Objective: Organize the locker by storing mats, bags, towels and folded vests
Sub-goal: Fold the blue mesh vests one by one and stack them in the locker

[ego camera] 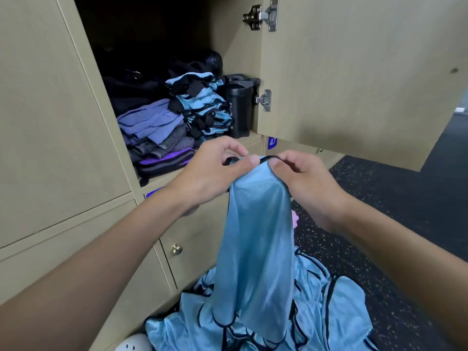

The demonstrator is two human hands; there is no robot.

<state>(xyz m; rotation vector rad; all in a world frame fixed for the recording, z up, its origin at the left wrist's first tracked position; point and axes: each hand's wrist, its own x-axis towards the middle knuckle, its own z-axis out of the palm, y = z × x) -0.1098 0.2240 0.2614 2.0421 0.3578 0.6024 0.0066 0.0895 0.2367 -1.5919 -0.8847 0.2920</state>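
Fabric of a light blue vest point(255, 236) with black trim hangs between your two hands, just in front of the open locker point(235, 46). Your left hand point(212, 171) pinches the trimmed top edge between thumb and curled fingers, and your right hand point(301, 183) pinches the same edge just beside it, so both grips are clamped on the cloth with the thumbs close together. The vest drops straight down from there, and its lower end reaches a loose heap of matching blue vests point(334, 310) on the dark speckled floor point(405, 211). Inside the compartment, a stack of folded blue vests point(202, 107) stands in the middle. To its left lies a pile of folded purple and grey cloths point(154, 125), and a black bag point(131, 84) sits behind and above that pile. A black bottle point(239, 110) stands upright to the right of the folded stack, against the side wall. The locker door point(354, 72) is swung open to your right on two metal hinges. Below it you can see a blue label point(272, 142) reading 47, a round brass knob point(177, 249) on a lower door, and something pink point(295, 219), mostly hidden, behind the hanging vest.
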